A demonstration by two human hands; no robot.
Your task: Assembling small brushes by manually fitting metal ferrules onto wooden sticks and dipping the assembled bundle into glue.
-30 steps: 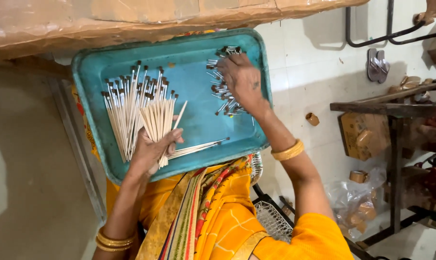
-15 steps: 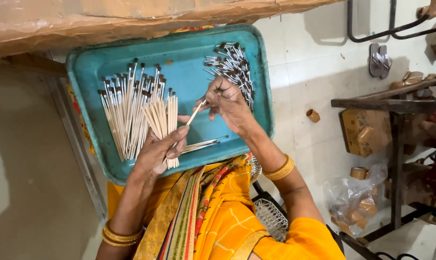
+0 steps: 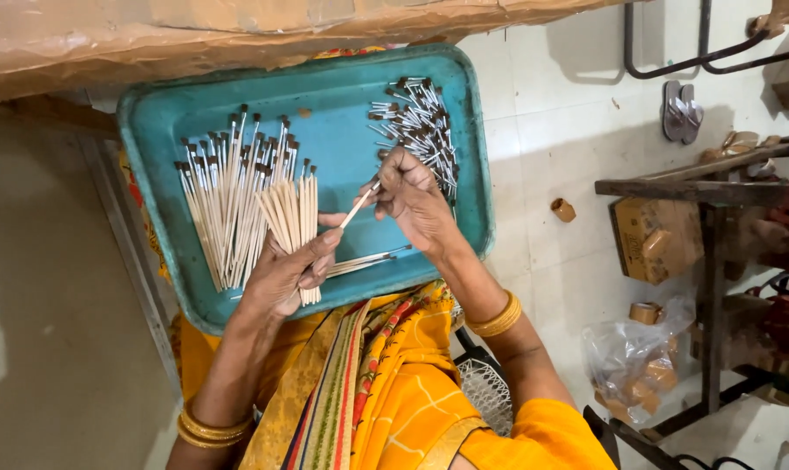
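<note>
The right hand (image 3: 412, 196) is closed on one thin stick (image 3: 360, 204), pinching its upper end; the stick slants down-left to the left hand's fingertips. The left hand (image 3: 286, 274) is closed around a fanned bundle of bare sticks (image 3: 292, 218). Both hands are above the teal tray (image 3: 342, 130). Finished brushes (image 3: 225, 200) lie left; small metal ferrules (image 3: 421, 126) are heaped just beyond the right hand.

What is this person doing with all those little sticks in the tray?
A person sits with a teal rectangular plastic tray on the lap. The left hand holds a fanned bunch of thin pale wooden sticks, while the right hand pinches a single stick between the two hands. Dark-tipped finished sticks lie at the tray's left, small metal caps at its right.
</note>
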